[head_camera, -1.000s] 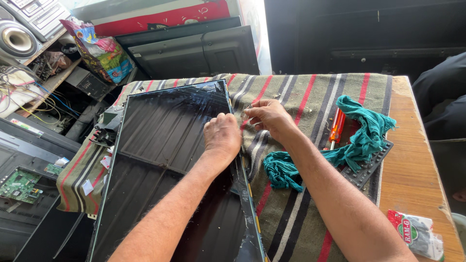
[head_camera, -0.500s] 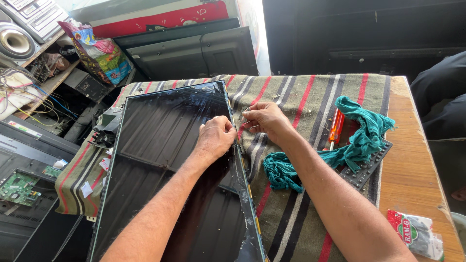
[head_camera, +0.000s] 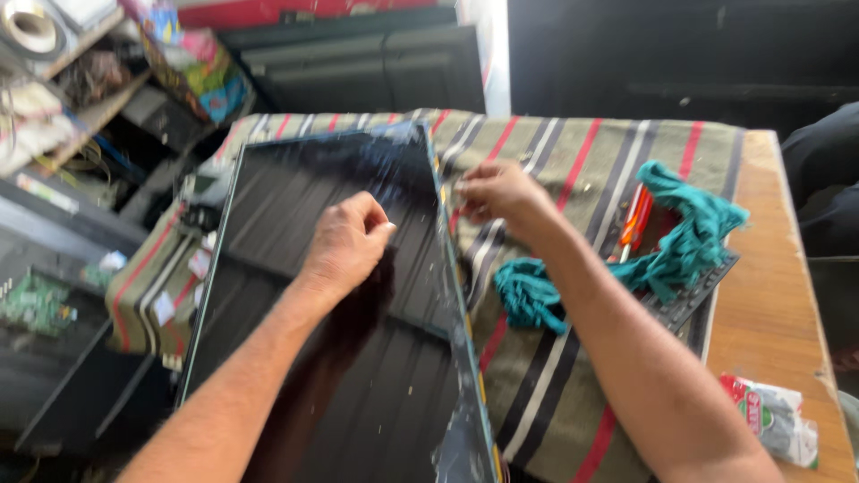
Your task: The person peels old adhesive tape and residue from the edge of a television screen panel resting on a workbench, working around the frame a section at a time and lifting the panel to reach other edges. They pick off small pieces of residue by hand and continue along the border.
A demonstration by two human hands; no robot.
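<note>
On worktop: dark flat panel laid flat over striped cloth, long edge running away from the camera.
Left hand: resting on the panel face near its right edge; grip narrow, fingers curled, nothing visibly held.
Right hand: just beside the panel's right edge, fingertips pinched together; whether anything thin sits between them cannot be told.
Step in hand: apparently working along the panel's right edge, one hand steadying, the other picking at the border.
Next move calls for: steady downward hold on the panel, fine pinch kept close to the edge, no flexing.
Nearby: teal rag, red-orange screwdriver, small packet at worktop corner.
</note>
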